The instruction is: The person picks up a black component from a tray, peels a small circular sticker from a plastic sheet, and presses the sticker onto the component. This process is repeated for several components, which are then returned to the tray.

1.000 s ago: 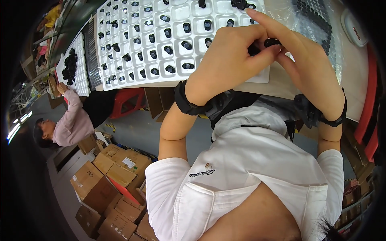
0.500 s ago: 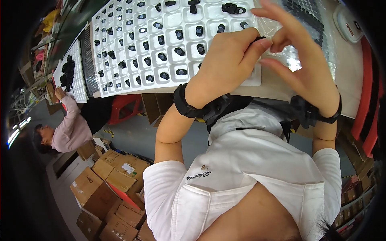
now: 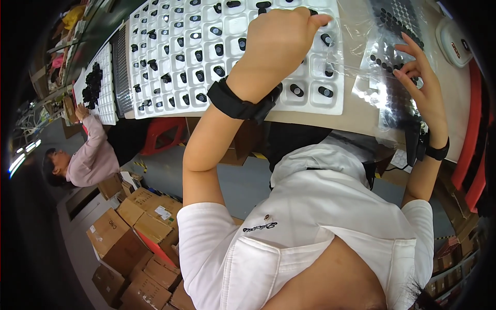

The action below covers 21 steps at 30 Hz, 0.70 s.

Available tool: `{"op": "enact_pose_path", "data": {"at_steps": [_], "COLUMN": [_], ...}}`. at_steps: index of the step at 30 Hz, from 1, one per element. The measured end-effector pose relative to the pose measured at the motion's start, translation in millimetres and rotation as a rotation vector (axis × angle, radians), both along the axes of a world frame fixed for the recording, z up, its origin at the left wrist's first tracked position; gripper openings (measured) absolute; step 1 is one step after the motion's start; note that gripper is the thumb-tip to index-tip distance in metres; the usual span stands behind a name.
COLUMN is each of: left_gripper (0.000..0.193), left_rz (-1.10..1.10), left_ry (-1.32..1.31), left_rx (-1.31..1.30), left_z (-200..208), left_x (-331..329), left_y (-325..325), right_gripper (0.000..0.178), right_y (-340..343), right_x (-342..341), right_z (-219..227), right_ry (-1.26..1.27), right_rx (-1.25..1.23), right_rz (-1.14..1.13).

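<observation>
A white tray point(image 3: 310, 106) of many small compartments holds small black oval parts point(image 3: 325, 91), mostly one to a cell. Over its right half is my left hand point(image 3: 281, 39), back up, fingers curled under and thumb out to the right. A bit of black shows beside the thumb, but most of the grip is hidden. To the right, my right hand point(image 3: 421, 77) is over a clear sheet point(image 3: 385, 101) carrying rows of round black dots point(image 3: 380, 62). Its forefinger is stretched out and its thumb tip is at the dots; the fingers are apart.
A white rounded device point(image 3: 453, 41) stands right of the sheet, near red bars point(image 3: 473, 129). Far left, a person in pink point(image 3: 93, 160) works at another tray with a black pile point(image 3: 93, 85). Cardboard boxes point(image 3: 119, 237) are stacked on the floor behind.
My hands have moved apart. The left went leftward over the tray from the small black part both were near; the right moved right and down onto the dotted sheet. The view shifted slightly.
</observation>
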<state>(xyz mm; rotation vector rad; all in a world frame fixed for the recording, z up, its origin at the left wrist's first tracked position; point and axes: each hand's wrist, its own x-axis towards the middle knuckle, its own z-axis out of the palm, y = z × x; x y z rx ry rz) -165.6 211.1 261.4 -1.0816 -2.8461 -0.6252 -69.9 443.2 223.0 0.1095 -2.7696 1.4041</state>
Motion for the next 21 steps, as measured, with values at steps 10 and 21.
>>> {"op": "enact_pose_path", "data": {"at_steps": [10, 21], "left_gripper": [0.012, 0.02], "left_rz": [0.05, -0.025], "left_ry": [0.028, 0.099], "left_rx": [0.142, -0.252], "left_z": [-7.3, -45.7], "left_x": [-63.9, -88.6], "left_y": [-17.4, 6.8], "right_gripper": [0.052, 0.035], "right_y": [11.7, 40.5], "right_x": [-5.5, -7.4], "right_z": [-2.9, 8.9], "right_ry": [-0.083, -0.026], "right_rx": [-0.015, 0.041], "right_rz": [-0.019, -0.125]}}
